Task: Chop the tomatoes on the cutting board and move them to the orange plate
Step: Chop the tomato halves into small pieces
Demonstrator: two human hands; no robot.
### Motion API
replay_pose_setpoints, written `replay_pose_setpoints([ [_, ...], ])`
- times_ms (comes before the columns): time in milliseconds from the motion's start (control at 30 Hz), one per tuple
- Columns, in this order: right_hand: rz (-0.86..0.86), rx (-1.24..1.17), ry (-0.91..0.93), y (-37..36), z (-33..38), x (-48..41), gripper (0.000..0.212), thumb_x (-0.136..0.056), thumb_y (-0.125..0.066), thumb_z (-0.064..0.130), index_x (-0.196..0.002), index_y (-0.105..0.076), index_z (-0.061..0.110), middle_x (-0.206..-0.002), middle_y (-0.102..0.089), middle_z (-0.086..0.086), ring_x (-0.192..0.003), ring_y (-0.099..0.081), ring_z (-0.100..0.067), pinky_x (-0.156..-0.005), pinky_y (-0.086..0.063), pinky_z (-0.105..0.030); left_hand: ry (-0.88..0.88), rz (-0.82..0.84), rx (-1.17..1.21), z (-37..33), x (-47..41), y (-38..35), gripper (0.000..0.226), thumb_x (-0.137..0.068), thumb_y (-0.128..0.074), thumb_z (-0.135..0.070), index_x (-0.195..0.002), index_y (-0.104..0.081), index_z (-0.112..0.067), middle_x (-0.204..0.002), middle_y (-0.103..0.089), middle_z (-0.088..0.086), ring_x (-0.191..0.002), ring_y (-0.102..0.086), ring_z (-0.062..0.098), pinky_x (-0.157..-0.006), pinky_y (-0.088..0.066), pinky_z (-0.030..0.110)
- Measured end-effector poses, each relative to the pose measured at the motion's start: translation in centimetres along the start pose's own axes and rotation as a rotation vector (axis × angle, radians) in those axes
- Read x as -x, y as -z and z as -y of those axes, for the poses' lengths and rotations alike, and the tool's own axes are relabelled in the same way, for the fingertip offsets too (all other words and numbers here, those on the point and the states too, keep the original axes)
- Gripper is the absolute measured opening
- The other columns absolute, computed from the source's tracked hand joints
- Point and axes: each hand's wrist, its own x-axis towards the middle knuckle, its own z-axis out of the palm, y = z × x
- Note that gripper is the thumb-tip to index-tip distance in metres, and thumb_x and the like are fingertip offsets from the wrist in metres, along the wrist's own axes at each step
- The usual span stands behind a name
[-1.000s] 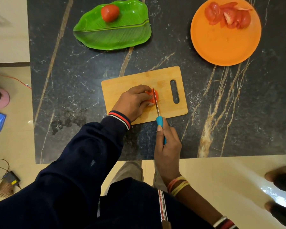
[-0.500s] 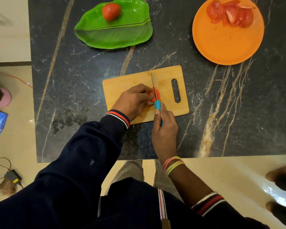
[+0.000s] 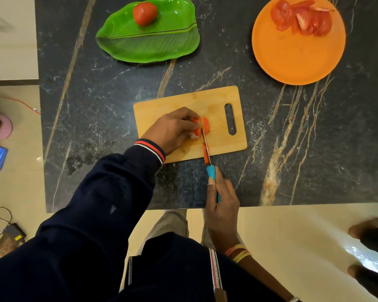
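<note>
Slicing a tomato on the board

The left hand (image 3: 172,129) clamps its fingers on the tomato (image 3: 202,128) on the cutting board (image 3: 162,110); the right hand (image 3: 222,205) grips the knife (image 3: 206,152), blade in the tomato; slices (image 3: 303,18) sit on the orange plate (image 3: 292,55).

Home kitchen: marble counter (image 3: 314,149), cutting board (image 3: 162,105).

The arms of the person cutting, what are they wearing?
The left arm wears a dark navy sleeve whose cuff has red and white stripes. The right arm's sleeve is pushed up, showing pink and yellow thread bands at the wrist.
</note>
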Motion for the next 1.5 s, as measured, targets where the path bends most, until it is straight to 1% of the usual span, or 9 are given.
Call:
replay_pose_setpoints([
  [133,-0.016,-0.015,0.016,-0.5,0.2,-0.5,0.045,-0.103,-0.043,0.023,-0.144,-0.048,0.006,-0.105,-0.056,-0.003,-0.085,-0.055,0.000,-0.068,-0.044,-0.007,0.009,0.099,-0.033,-0.2,0.4,0.3,0.055,-0.071,-0.083,-0.034,-0.118,-0.067,-0.010,-0.127,-0.056,0.009,-0.108,-0.058,0.024,-0.091,-0.051,0.036],
  [333,-0.029,-0.033,0.028,-0.9,-0.3,-1.3,0.042,-0.105,-0.045,0.019,-0.145,-0.048,0.006,-0.105,-0.056,-0.003,-0.085,-0.056,-0.008,-0.072,-0.047,-0.015,0.042,0.038,-0.062,-1.2,1.9,-1.1,0.079,-0.066,-0.083,-0.045,-0.129,-0.057,-0.006,-0.136,-0.050,0.014,-0.120,-0.052,0.029,-0.100,-0.047,0.041],
  [633,-0.059,-0.106,0.083,-0.8,0.4,-2.9,0.040,-0.106,-0.043,0.024,-0.139,-0.054,0.002,-0.095,-0.053,-0.002,-0.072,-0.050,-0.006,-0.063,-0.040,-0.015,0.062,0.037,-0.078,-1.6,2.1,-1.1,0.088,-0.066,-0.072,-0.061,-0.131,-0.054,-0.004,-0.141,-0.047,0.013,-0.125,-0.048,0.029,-0.105,-0.043,0.041],
  [733,-0.051,-0.141,0.111,-0.9,0.8,-3.8,0.041,-0.106,-0.045,0.022,-0.143,-0.051,0.005,-0.103,-0.058,-0.004,-0.084,-0.055,-0.005,-0.073,-0.046,-0.018,0.058,0.028,-0.113,-1.7,2.2,-1.2,0.085,-0.069,-0.075,-0.055,-0.133,-0.052,-0.005,-0.143,-0.045,0.013,-0.126,-0.047,0.029,-0.105,-0.040,0.039],
  [867,-0.065,-0.167,0.097,-1.1,1.0,-4.8,0.046,-0.105,-0.043,0.031,-0.145,-0.049,0.010,-0.112,-0.062,-0.010,-0.097,-0.061,-0.020,-0.084,-0.056,-0.035,0.064,-0.040,-0.150,-2.0,2.1,-1.6,0.073,-0.074,-0.077,-0.044,-0.129,-0.055,-0.002,-0.138,-0.050,0.014,-0.121,-0.052,0.030,-0.101,-0.042,0.037],
  [933,-0.081,-0.153,0.092,-1.2,1.3,-5.2,0.045,-0.105,-0.045,0.029,-0.145,-0.049,0.008,-0.125,-0.062,-0.013,-0.113,-0.061,-0.020,-0.095,-0.054,-0.042,0.064,-0.092,-0.133,-2.1,2.2,-1.8,0.066,-0.077,-0.071,-0.044,-0.124,-0.059,0.000,-0.134,-0.054,0.016,-0.115,-0.056,0.031,-0.098,-0.045,0.037],
  [1000,-0.097,-0.137,0.097,-1.4,1.7,-5.5,0.043,-0.105,-0.046,0.023,-0.144,-0.049,0.005,-0.135,-0.059,-0.012,-0.124,-0.057,-0.015,-0.103,-0.050,-0.039,0.057,-0.111,-0.142,-2.2,2.1,-2.0,0.063,-0.081,-0.060,-0.047,-0.121,-0.061,0.001,-0.131,-0.056,0.015,-0.112,-0.058,0.030,-0.096,-0.046,0.035],
  [1267,-0.100,-0.110,0.095,-1.6,2.5,-6.5,0.042,-0.105,-0.045,0.021,-0.144,-0.049,0.005,-0.117,-0.063,-0.011,-0.106,-0.059,-0.009,-0.090,-0.050,-0.018,0.061,-0.165,-0.159,-2.1,1.6,-2.7,0.040,-0.083,-0.072,-0.025,-0.114,-0.065,-0.001,-0.124,-0.061,0.016,-0.104,-0.062,0.031,-0.089,-0.053,0.039],
  [1500,-0.074,-0.075,0.123,-1.3,2.1,-5.9,0.041,-0.105,-0.046,0.018,-0.143,-0.050,0.002,-0.130,-0.061,-0.012,-0.122,-0.057,-0.014,-0.101,-0.050,-0.035,0.077,-0.199,-0.140,-2.0,1.6,-3.2,0.034,-0.086,-0.069,-0.020,-0.114,-0.066,-0.001,-0.123,-0.061,0.015,-0.102,-0.062,0.030,-0.089,-0.053,0.039],
])
